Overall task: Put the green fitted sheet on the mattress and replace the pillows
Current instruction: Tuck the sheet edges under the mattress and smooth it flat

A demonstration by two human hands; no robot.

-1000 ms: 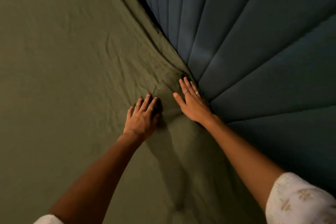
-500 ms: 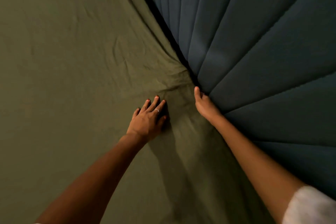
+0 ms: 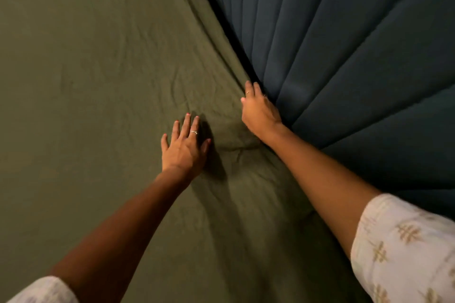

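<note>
Green fitted sheet (image 3: 103,86) is spread over the mattress, filling the frame from about seven o'clock round to twelve, and it meets the dark blue padded headboard (image 3: 344,51) along a seam running from twelve o'clock down toward four. Left hand (image 3: 185,146) lies flat on the sheet at centre, fingers (image 3: 185,123) straight and spread, pressing down and holding nothing. Right hand (image 3: 259,111), just toward two o'clock of it, sits edge-on at the seam, its fingers reaching down into the gap beside the headboard; whether they pinch cloth down there I cannot tell, the tips are hidden. Between the two hands there's a bunched ridge of creases (image 3: 234,135). That's the trouble spot, I'd say: if the right hand tucks without the slack being drawn off, the lump gets trapped at the edge. Press too hard with the flat hand and the cloth could drag back out of the gap. No pillows in view, so that step looks to be waiting. White patterned sleeve (image 3: 403,248) at four o'clock
</note>
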